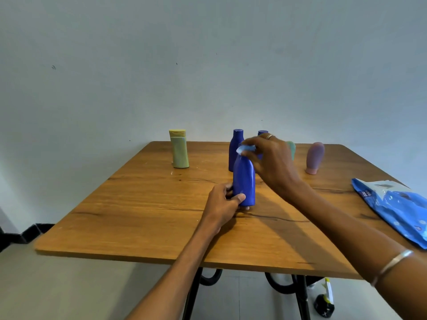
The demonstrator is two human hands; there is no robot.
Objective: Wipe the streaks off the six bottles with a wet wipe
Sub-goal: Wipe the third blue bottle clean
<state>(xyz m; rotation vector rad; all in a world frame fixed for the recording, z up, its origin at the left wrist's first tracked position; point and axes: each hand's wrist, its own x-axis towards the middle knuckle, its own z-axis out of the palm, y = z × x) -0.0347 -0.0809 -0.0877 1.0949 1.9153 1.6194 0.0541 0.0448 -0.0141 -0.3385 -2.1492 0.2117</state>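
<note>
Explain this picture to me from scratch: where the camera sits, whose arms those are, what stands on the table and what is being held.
The one picture comes from a camera worn on a person's head, looking forward and down, so the two arms reaching in from below are that person's own. There is no machine.

On the wooden table stand six bottles: a yellow-green bottle, a dark blue bottle at the back, another blue bottle mostly hidden behind the hand, a teal bottle, a pink bottle, and the front blue bottle. A blue wipes packet lies at the right.

The left hand grips the front blue bottle near its base. The right hand pinches a wet wipe against its top.
</note>
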